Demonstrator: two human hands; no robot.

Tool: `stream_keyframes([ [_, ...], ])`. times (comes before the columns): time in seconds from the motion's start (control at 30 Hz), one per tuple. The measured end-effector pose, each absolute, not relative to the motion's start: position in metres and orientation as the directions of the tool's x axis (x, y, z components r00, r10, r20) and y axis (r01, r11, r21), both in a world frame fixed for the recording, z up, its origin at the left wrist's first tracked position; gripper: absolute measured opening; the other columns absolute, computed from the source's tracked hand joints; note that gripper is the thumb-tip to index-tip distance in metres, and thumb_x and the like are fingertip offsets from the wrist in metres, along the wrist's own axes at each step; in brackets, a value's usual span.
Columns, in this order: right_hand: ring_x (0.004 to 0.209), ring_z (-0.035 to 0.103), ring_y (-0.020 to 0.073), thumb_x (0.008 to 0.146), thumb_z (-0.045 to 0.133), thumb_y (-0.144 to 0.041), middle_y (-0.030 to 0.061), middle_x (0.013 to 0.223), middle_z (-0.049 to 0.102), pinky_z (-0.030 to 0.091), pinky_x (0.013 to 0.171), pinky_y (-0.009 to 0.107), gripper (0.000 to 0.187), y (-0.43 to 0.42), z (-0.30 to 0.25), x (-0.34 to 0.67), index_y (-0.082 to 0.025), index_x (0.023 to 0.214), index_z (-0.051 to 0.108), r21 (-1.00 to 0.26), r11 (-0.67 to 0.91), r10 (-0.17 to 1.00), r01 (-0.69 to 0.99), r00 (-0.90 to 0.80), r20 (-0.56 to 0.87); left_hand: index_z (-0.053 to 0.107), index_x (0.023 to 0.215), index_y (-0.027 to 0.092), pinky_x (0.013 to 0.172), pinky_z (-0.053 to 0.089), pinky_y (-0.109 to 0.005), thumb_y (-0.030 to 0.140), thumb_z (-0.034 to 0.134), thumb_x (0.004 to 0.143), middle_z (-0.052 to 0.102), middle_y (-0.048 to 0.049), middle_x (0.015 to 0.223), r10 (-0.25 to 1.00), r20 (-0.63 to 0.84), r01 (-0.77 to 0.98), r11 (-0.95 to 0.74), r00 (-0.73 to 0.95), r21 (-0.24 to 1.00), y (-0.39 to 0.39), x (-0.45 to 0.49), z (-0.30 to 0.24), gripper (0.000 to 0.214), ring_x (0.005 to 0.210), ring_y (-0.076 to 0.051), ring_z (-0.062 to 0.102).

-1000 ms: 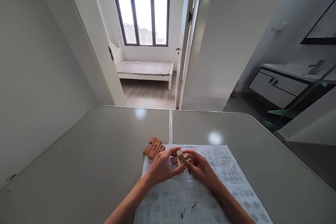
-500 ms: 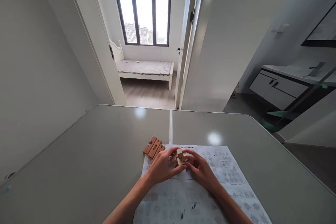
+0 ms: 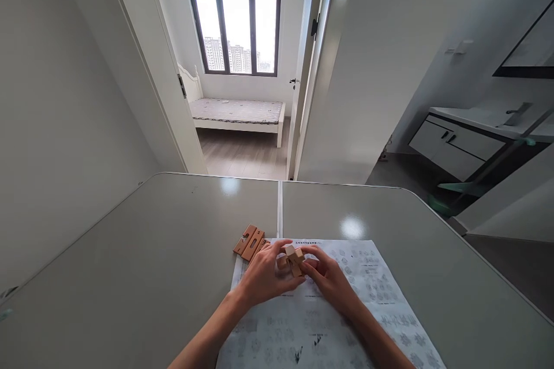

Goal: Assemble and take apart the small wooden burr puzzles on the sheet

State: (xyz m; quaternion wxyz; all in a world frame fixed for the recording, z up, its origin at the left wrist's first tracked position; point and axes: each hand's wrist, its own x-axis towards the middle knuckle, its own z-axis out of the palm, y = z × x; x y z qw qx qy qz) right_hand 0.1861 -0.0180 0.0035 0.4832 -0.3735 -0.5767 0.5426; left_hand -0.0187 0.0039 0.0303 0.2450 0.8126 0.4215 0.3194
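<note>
Between my two hands is a small light-wood interlocking block puzzle, held just above a printed sheet. My left hand is closed round its left side, with the thumb below and the fingers over the top. From the right, my right hand pinches the puzzle with thumb and fingers. Some of the puzzle's blocks are hidden behind the fingers. Reddish-brown flat wooden pieces, with cut-outs and numbers, lie just beyond my left hand, which partly covers them.
The printed paper sheet, with rows of small diagrams, lies under my hands. It rests on a grey table with a pale seam down the middle. Past the table are a doorway, a bed and a sink cabinet.
The wooden puzzle has turned in my hands, so its blocks show at a different angle. My right fingers have shifted their hold slightly. The flat brown pieces stay put.
</note>
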Motion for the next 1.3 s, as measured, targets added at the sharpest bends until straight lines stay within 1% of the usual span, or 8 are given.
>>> stream_keyframes([
  [0.2, 0.078, 0.064, 0.0184, 0.097, 0.069, -0.051, 0.0057, 0.111, 0.065, 0.056, 0.078, 0.034, 0.029, -0.018, 0.006, 0.189, -0.026, 0.108, 0.076, -0.969, 0.242, 0.955, 0.053, -0.192, 0.228, 0.069, 0.108, 0.028, 0.099, 0.057, -0.046, 0.033, 0.089, 0.067, 0.075, -0.0068, 0.114, 0.825, 0.349, 0.539, -0.558, 0.445, 0.631, 0.004, -0.017, 0.029, 0.046, 0.115, -0.031, 0.068],
  [0.33, 0.077, 0.063, 0.0201, 0.093, 0.074, -0.052, 0.0028, 0.088, 0.068, 0.055, 0.078, 0.034, 0.033, -0.016, 0.002, 0.19, -0.024, 0.111, 0.076, -0.985, 0.17, 0.978, -0.009, -0.121, 0.169, 0.07, 0.102, 0.029, 0.108, 0.051, -0.052, 0.034, 0.089, 0.067, 0.077, -0.0055, 0.106, 0.786, 0.356, 0.562, -0.612, 0.505, 0.556, 0.006, -0.019, 0.027, 0.04, 0.13, -0.036, 0.06],
  [0.47, 0.07, 0.059, 0.0188, 0.087, 0.078, -0.058, 0.0033, 0.083, 0.069, 0.054, 0.069, 0.033, 0.044, -0.011, -0.003, 0.192, -0.022, 0.112, 0.074, -0.989, 0.111, 0.993, -0.099, -0.015, 0.113, 0.065, 0.118, 0.027, 0.118, 0.039, -0.06, 0.029, 0.084, 0.067, 0.07, -0.0084, 0.131, 0.757, 0.421, 0.616, -0.652, 0.5, 0.442, 0.01, -0.025, 0.027, 0.054, 0.139, -0.039, 0.051],
  [0.7, 0.065, 0.056, 0.0169, 0.088, 0.076, -0.062, 0.0051, 0.09, 0.072, 0.053, 0.068, 0.033, 0.049, -0.006, -0.009, 0.194, -0.021, 0.114, 0.071, -0.986, 0.094, 0.995, -0.138, 0.027, 0.091, 0.059, 0.12, 0.025, 0.127, 0.022, -0.066, 0.018, 0.073, 0.061, 0.059, -0.0124, 0.143, 0.739, 0.456, 0.678, -0.658, 0.496, 0.328, 0.015, -0.035, 0.028, 0.061, 0.147, -0.042, 0.041],
  [0.83, 0.063, 0.055, 0.0154, 0.088, 0.076, -0.061, 0.0049, 0.092, 0.073, 0.052, 0.066, 0.032, 0.047, -0.008, -0.006, 0.192, -0.022, 0.114, 0.071, -0.983, 0.088, 0.996, -0.162, 0.01, 0.087, 0.046, 0.142, 0.024, 0.123, 0.03, -0.064, 0.016, 0.067, 0.063, 0.053, -0.0145, 0.15, 0.728, 0.496, 0.647, -0.669, 0.473, 0.366, 0.012, -0.034, 0.033, 0.082, 0.146, -0.041, 0.041],
  [0.9, 0.061, 0.054, 0.0144, 0.088, 0.077, -0.06, 0.0058, 0.095, 0.074, 0.052, 0.064, 0.032, 0.046, -0.009, -0.004, 0.19, -0.022, 0.113, 0.071, -0.981, 0.088, 0.996, -0.174, -0.001, 0.089, 0.049, 0.138, 0.025, 0.118, 0.039, -0.059, 0.021, 0.07, 0.071, 0.058, -0.0131, 0.143, 0.732, 0.497, 0.615, -0.672, 0.466, 0.413, 0.01, -0.032, 0.035, 0.07, 0.141, -0.039, 0.046],
  [1.07, 0.061, 0.056, 0.0136, 0.087, 0.077, -0.062, 0.009, 0.109, 0.073, 0.051, 0.06, 0.032, 0.047, -0.01, -0.002, 0.186, -0.023, 0.112, 0.069, -0.979, 0.082, 0.995, -0.187, -0.042, 0.091, 0.062, 0.098, 0.026, 0.107, 0.048, -0.049, 0.029, 0.066, 0.095, 0.07, -0.007, 0.119, 0.736, 0.455, 0.574, -0.676, 0.5, 0.462, 0.007, -0.024, 0.036, 0.006, 0.128, -0.031, 0.055],
  [1.3, 0.059, 0.054, 0.016, 0.088, 0.075, -0.062, -0.0009, 0.066, 0.062, 0.05, 0.061, 0.031, 0.048, -0.012, -0.003, 0.185, -0.019, 0.107, 0.07, -0.987, 0.064, 0.985, -0.144, -0.147, 0.085, 0.062, 0.103, 0.025, 0.106, 0.049, -0.044, 0.022, 0.051, 0.104, 0.071, -0.0073, 0.116, 0.736, 0.394, 0.5, -0.669, 0.551, 0.55, 0.006, -0.022, 0.038, 0.011, 0.125, -0.027, 0.056],
])
